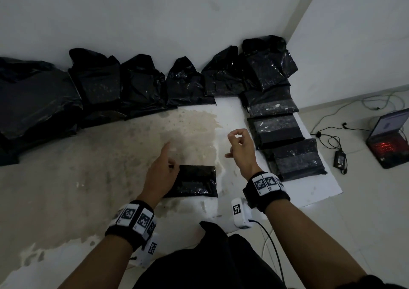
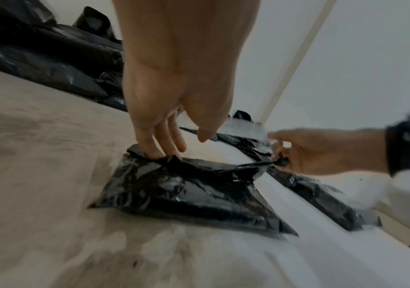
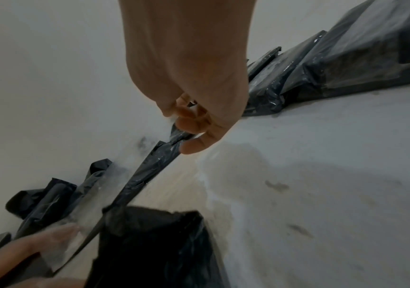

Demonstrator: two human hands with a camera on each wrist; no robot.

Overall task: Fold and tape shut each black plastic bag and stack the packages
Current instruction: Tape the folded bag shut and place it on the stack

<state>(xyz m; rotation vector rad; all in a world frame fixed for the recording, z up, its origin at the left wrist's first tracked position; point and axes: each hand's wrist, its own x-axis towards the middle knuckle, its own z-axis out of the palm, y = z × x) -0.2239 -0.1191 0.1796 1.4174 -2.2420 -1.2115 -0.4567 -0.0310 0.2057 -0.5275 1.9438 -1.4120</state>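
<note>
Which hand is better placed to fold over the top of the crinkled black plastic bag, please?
Right. The right hand pinches the stretched, lifted top edge of the crinkled black plastic bag; the left hand only presses its other corner down.

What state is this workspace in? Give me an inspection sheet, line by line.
Surface: stained white mat on a tiled floor.
Job's things: one bag flat in front of the person; loose bags in a row along the wall; taped packages overlapping in a row on the right.
Clutter: nothing seen.
Hands: left hand presses the bag's far left corner; right hand pinches a dark strip that runs to the bag; tape or plastic, cannot tell.
Cables: cord from the right wrist camera; charger and its leads on the floor.
Surroundings: white wall corner; open laptop on the floor.
</note>
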